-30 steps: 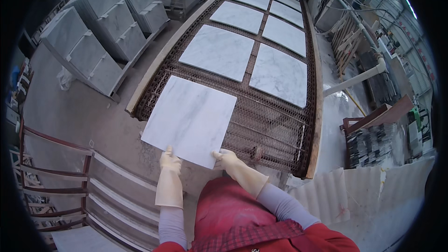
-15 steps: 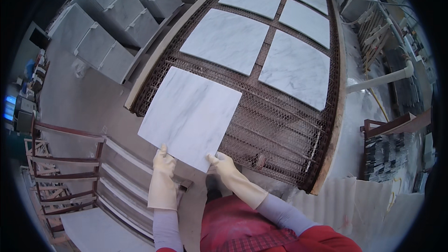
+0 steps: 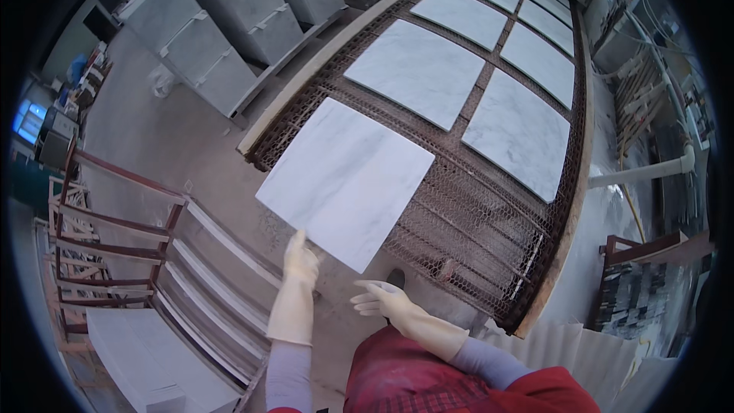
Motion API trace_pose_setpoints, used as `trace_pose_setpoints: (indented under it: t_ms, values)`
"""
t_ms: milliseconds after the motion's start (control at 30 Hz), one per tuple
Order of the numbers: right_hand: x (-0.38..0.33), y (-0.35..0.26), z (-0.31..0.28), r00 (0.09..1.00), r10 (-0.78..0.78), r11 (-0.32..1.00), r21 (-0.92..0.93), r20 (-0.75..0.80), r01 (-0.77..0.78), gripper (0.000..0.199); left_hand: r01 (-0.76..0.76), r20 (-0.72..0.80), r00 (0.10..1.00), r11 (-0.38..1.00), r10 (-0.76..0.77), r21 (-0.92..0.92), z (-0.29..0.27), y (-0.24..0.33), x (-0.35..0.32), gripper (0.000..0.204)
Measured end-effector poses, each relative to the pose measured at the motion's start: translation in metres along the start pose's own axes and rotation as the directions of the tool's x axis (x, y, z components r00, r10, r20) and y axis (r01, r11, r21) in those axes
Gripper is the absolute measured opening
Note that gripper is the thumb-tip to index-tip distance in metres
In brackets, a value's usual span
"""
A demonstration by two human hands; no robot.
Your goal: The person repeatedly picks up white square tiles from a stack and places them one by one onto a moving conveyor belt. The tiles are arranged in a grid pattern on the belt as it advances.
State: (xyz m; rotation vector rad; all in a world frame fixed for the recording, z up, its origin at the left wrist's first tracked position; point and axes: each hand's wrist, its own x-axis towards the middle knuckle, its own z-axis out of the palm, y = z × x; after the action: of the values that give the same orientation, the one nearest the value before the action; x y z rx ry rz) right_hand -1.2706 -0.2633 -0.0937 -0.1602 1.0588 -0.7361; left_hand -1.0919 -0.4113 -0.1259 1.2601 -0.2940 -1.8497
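Observation:
A white, grey-veined stone tile [image 3: 348, 183] lies on the near left of a mesh conveyor [image 3: 482, 222], its near corner jutting past the belt. My gloved left hand [image 3: 301, 264] is at the tile's near edge, one digit on the top face; its other fingers look curled and are partly hidden. Apart from the tile, my gloved right hand [image 3: 386, 302] is held below its near corner, fingers stretched out and holding nothing. Farther along the belt lie more tiles in two rows, the closest being a left tile [image 3: 417, 69] and a right tile [image 3: 520, 134].
A rack with dark red bars [image 3: 115, 237] stands at left, with a stack of pale slabs [image 3: 153, 359] beside it. Stacked stone blocks [image 3: 199, 46] sit beyond the belt's left side. At right are a white pipe [image 3: 642, 172] and pale corrugated sheets [image 3: 566, 356].
My right hand has let go of the tile and drawn back from it, its fingers now extended. My left hand stays at the near edge. The whole view has shifted a little.

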Motion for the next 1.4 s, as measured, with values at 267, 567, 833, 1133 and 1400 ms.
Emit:
trace_pose_setpoints:
  t_ms: [267, 567, 833, 1133, 1400]
  values:
    - [-0.023, 0.042, -0.01, 0.993, 0.038, 0.951, -0.301, -0.112, -0.07, 0.038, 0.105, -0.033, 0.994, 0.905, -0.1, 0.412, -0.124, -0.089, -0.158, 0.052]
    - [-0.015, 0.144, 0.034, 0.994, 0.089, 0.918, -0.383, -0.055, -0.104, 0.04, 0.286, -0.751, 0.653, 0.949, -0.092, 0.133, -0.383, -0.311, -0.426, 0.05]
    - [-0.004, 0.265, 0.151, 0.924, 0.328, 0.81, -0.562, 0.198, -0.167, 0.037, 0.031, -0.826, 0.319, 0.876, -0.465, -0.481, -0.442, -0.492, -0.595, 0.057]
    - [0.05, 0.361, 0.253, 0.796, 0.547, 0.597, -0.788, 0.259, -0.154, 0.042, -0.614, -0.738, 0.624, 0.421, -0.258, -0.667, -0.48, -0.464, -0.521, 0.053]
    - [0.11, 0.462, 0.379, 0.866, 0.497, 0.337, -0.909, -0.05, -0.246, 0.034, -0.596, -0.815, 0.558, 0.608, -0.156, -0.524, -0.603, -0.332, -0.522, 0.052]
